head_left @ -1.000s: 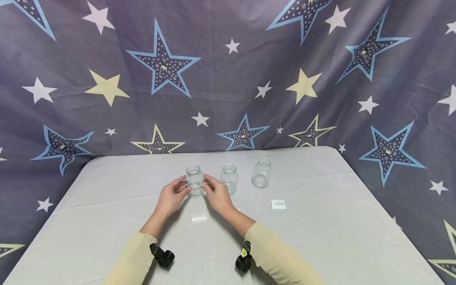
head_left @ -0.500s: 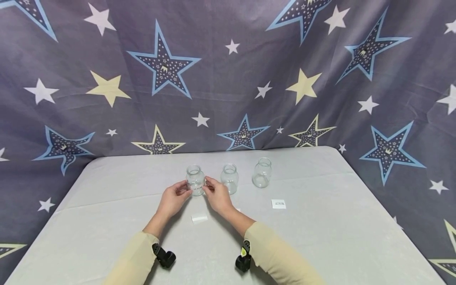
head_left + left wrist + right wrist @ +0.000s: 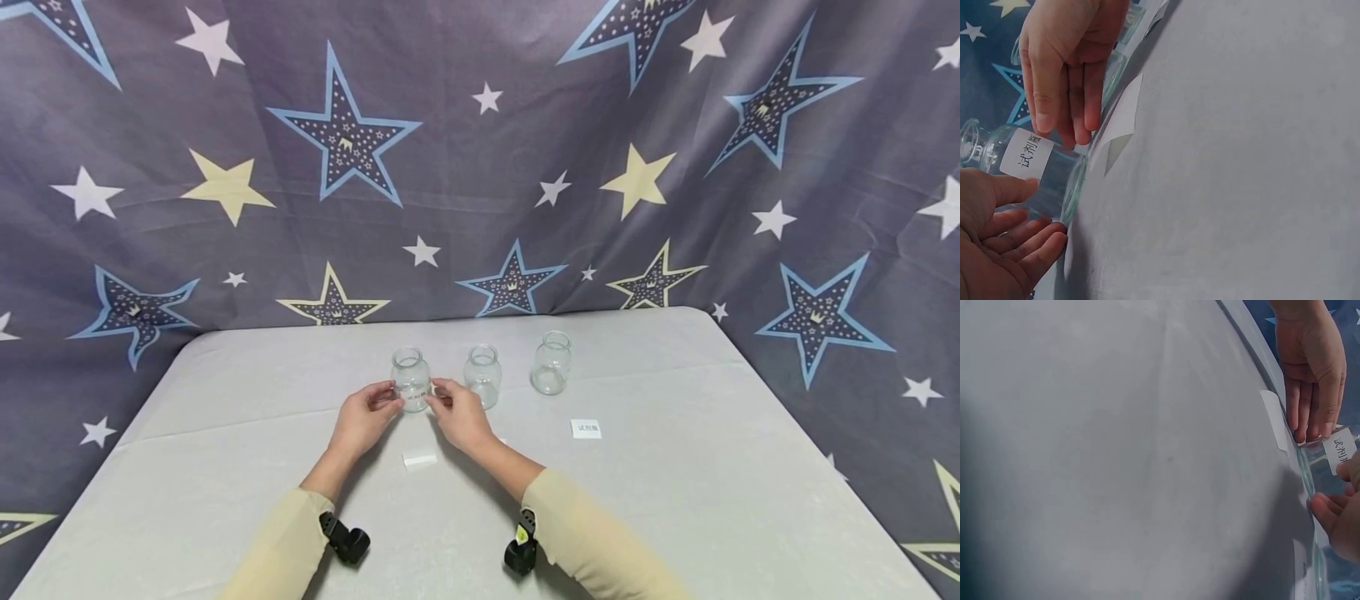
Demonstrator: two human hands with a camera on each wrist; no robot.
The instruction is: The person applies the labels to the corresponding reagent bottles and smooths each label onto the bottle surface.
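Observation:
A clear glass jar [image 3: 409,372] stands upright on the table between both hands. On its front is a white label [image 3: 1027,154] with handwritten dark characters. My left hand [image 3: 362,423] holds the jar's left side, thumb on the label and the other fingers along the glass toward the base. From the right, my right hand [image 3: 461,417] grips the same jar. In the right wrist view its thumb lies on the label's edge and its fingers on the jar's side near the bottom.
Two more clear glass jars, a middle one [image 3: 482,375] and a right one [image 3: 551,367], stand to the right. A written white label [image 3: 586,429] lies at right on the table [image 3: 712,500]. Nearer me is a folded white paper piece [image 3: 419,459]. A star-patterned curtain [image 3: 480,183] hangs behind.
The right hand's fingers have shifted slightly at the jar, and its wrist has moved a little to the right. More of the label's writing shows. The left hand stays nearly still.

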